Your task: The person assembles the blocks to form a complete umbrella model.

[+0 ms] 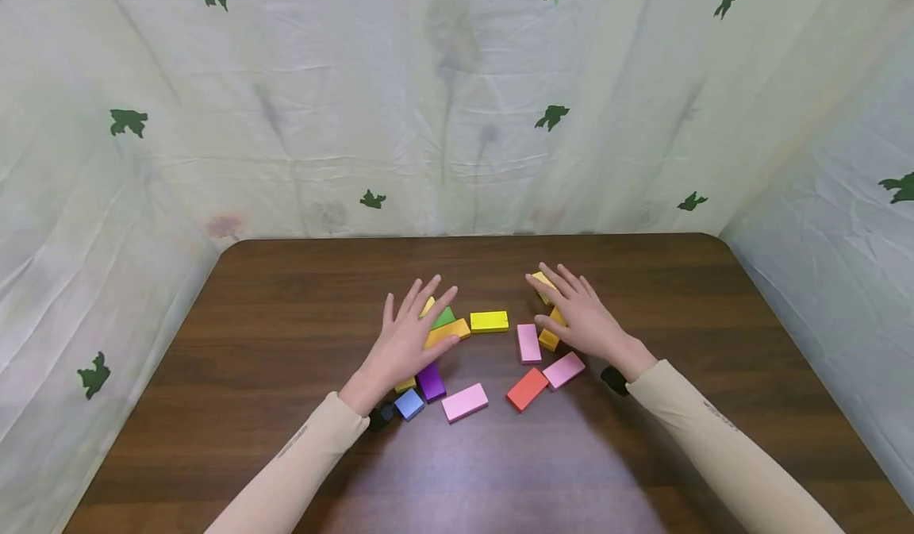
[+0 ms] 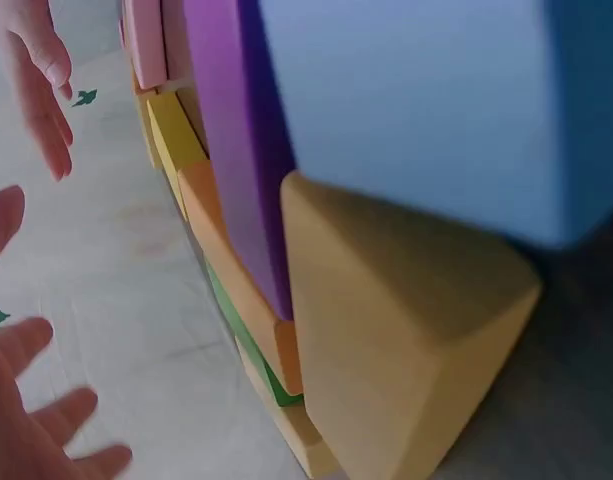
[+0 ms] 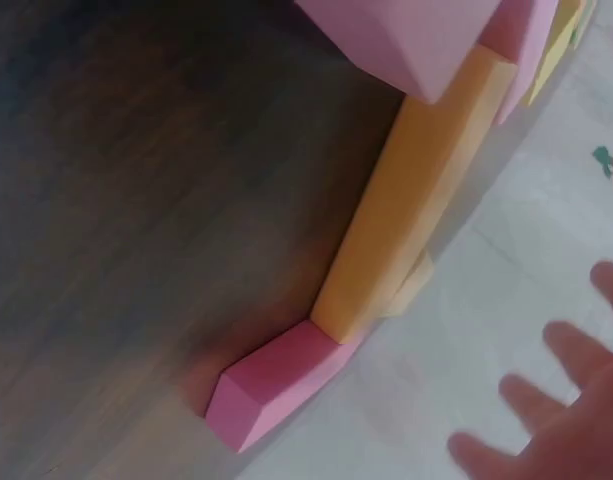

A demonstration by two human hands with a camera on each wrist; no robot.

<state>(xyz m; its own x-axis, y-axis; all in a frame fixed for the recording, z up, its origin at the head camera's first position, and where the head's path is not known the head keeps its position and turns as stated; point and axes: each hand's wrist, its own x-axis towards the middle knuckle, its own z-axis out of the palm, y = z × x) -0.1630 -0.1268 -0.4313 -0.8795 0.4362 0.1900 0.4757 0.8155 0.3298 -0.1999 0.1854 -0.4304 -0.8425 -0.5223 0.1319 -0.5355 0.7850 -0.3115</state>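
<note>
Over the left side of the brown desk [image 1: 457, 478], I see the left hand [image 1: 408, 342] spread wide, palm down, fingers apart. Below it and to its right lie a green block [image 1: 444, 318], an orange block [image 1: 450, 332], a purple block [image 1: 432, 382] and, near the wrist, a blue block [image 1: 409, 405]; my left wrist view adds a mustard block [image 2: 386, 340] just beside the purple one. To the right, the right hand [image 1: 584, 316] is likewise spread, above an amber block [image 1: 552, 332] and, farther back, a pale yellow block [image 1: 545, 286]. Between the hands I make out a bright yellow block [image 1: 489, 322] on the far side, with a light pink block [image 1: 465, 403] and a red block [image 1: 528, 389] nearer me. Behind the desk hangs pale cloth [image 1: 457, 82].
</note>
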